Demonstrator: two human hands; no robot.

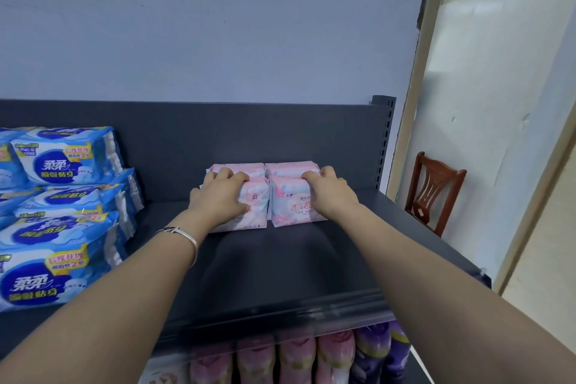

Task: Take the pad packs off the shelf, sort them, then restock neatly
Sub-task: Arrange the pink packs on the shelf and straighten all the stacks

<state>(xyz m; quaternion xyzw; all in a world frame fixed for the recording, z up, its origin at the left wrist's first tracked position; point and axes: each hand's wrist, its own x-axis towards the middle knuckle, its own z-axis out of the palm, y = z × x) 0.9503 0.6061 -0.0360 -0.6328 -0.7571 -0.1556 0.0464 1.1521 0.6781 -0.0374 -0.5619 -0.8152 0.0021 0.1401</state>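
Several pink pad packs stand in two short rows at the back of the dark grey top shelf point(280, 259). My left hand point(223, 196) grips the front-left pink pack point(257, 199), fingers curled over its top edge. My right hand point(332, 193) grips the front-right pink pack point(291, 206) the same way. Behind them two more pink packs point(290, 168) lean against the shelf's back panel. Blue pad packs point(62, 203) are piled in stacks at the shelf's left end.
A lower shelf holds a row of pink packs point(296, 358) and purple packs point(383, 349). The shelf's upright post point(385, 140) stands at the right end. Beyond it are a wooden chair point(431, 190) and a door frame.
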